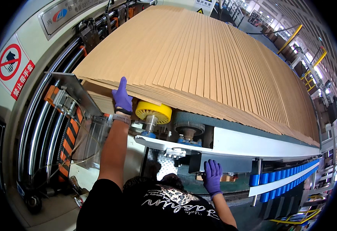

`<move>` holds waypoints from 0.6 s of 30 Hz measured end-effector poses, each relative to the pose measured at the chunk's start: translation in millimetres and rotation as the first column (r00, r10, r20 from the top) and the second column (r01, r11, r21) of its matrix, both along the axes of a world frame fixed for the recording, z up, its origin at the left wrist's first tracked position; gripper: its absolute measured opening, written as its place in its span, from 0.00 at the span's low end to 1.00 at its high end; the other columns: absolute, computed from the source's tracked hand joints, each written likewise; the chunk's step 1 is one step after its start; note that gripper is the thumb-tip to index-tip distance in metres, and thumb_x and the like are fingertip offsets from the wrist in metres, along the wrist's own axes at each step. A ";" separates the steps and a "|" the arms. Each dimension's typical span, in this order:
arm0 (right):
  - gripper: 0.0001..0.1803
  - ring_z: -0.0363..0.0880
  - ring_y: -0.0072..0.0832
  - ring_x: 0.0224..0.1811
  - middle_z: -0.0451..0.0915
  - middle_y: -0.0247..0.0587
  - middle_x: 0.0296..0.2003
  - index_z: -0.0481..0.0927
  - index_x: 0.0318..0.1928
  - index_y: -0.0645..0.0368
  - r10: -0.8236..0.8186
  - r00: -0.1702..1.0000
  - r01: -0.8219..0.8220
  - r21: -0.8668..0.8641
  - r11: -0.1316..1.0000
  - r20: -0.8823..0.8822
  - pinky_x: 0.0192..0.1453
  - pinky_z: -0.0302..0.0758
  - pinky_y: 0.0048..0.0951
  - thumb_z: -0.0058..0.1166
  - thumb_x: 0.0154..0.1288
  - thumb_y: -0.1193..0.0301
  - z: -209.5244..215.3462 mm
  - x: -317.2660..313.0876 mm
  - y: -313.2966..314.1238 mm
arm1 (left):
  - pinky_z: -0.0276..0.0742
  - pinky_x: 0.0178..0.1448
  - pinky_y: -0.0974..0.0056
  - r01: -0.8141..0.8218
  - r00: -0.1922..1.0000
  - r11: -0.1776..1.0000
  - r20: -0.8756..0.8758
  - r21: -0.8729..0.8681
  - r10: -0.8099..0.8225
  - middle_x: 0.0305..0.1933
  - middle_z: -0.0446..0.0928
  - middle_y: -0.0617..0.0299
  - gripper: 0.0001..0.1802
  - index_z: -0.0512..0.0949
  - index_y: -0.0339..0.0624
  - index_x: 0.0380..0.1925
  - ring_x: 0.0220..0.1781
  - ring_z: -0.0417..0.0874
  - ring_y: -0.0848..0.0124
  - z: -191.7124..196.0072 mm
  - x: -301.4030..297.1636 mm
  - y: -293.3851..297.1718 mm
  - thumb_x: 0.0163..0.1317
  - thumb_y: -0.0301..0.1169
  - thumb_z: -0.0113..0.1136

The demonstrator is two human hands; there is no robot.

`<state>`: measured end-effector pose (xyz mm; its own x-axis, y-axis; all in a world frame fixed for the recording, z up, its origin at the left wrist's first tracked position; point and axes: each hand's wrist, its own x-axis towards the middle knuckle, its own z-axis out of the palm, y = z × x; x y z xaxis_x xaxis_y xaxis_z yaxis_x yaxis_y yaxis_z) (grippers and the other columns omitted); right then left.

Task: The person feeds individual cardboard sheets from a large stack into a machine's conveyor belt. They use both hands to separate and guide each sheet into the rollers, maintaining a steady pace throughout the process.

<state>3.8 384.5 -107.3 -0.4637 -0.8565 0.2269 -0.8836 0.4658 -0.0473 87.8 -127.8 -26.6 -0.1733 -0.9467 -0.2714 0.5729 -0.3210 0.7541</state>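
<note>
My left hand [122, 98], in a purple glove, is at the near left corner of a fanned stack of brown cardboard sheets [168, 50]. One finger stretches up against the sheets' edge; the other fingers are partly hidden. Just right of it is a yellow ribbed wheel [153, 112] on a metal shaft, under the sheets. My right hand [213, 178], also gloved in purple, has its fingers stretched out against a grey box-shaped housing [234, 163] below the white machine rail [261, 142]. Nothing shows in its grasp.
Steel rollers [41, 127] and an orange-and-black striped guard [69, 144] stand at left, beside an upright metal plate [74, 84]. A dark ribbed belt wheel [189, 123] sits under the stack. Blue rollers [278, 176] line the right side. Yellow railings [316, 63] rise farther back.
</note>
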 end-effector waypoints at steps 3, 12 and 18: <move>0.40 0.61 0.44 0.69 0.66 0.45 0.65 0.66 0.66 0.53 -0.007 1.000 0.007 -0.012 1.000 -0.028 0.72 0.54 0.55 0.62 0.49 0.69 -2.0 0.8 -0.1 | 0.67 0.65 0.46 0.013 1.000 1.000 0.018 0.002 -0.013 0.62 0.66 0.53 0.41 0.59 0.41 0.61 0.62 0.71 0.59 2.8 -0.8 2.2 0.56 0.47 0.70; 0.36 0.63 0.46 0.68 0.67 0.45 0.64 0.67 0.64 0.55 -0.025 0.999 0.019 -0.131 0.991 -0.041 0.71 0.55 0.55 0.54 0.50 0.74 -2.8 6.8 -5.7 | 0.64 0.63 0.41 0.022 0.990 0.992 0.141 -0.125 -0.004 0.62 0.66 0.54 0.41 0.59 0.44 0.60 0.62 0.69 0.58 -21.3 3.7 -17.1 0.55 0.49 0.70; 0.39 0.63 0.43 0.67 0.68 0.43 0.63 0.68 0.65 0.52 -0.020 0.999 0.014 -0.149 0.989 -0.042 0.70 0.56 0.54 0.59 0.46 0.74 -5.0 1.5 2.6 | 0.63 0.64 0.41 -0.064 0.997 0.993 0.045 -0.101 0.069 0.64 0.65 0.55 0.45 0.57 0.42 0.64 0.65 0.68 0.57 -4.4 14.4 -31.3 0.54 0.50 0.71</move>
